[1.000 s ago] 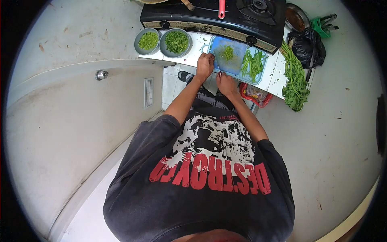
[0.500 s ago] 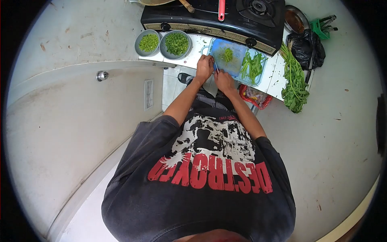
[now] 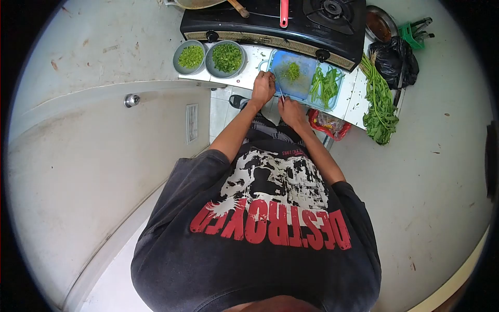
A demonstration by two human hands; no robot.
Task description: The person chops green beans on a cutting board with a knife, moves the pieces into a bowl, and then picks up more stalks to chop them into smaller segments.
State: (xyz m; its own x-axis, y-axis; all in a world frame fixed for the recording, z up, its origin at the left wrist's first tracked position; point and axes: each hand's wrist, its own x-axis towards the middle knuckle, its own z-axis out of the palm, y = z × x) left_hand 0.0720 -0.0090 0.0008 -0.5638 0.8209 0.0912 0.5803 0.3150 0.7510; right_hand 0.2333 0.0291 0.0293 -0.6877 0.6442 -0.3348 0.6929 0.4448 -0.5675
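My right hand (image 3: 292, 111) is wrapped round the handle of a knife (image 3: 281, 90), whose thin blade points up over the near-left edge of a blue cutting board (image 3: 303, 61). Close beside the blade, my left hand (image 3: 263, 87) is closed at the board's left corner, and whatever its fingers hold is hidden. A small heap of chopped greens (image 3: 293, 71) sits on the board. Uncut leafy stems (image 3: 325, 86) lie in the light-blue tray (image 3: 333, 106) to the right of it.
Two grey bowls, one with pale chopped greens (image 3: 191, 56), one with darker ones (image 3: 226, 57), stand left. Behind is a black gas stove (image 3: 275, 26). A leafy bunch (image 3: 381, 106) overhangs the counter at right, beside a black plastic bag (image 3: 393, 63). Below sits a red-rimmed bin (image 3: 340, 134).
My right hand has drawn slightly back toward my body with the knife, and more of the blade shows. My left hand stays almost in place.
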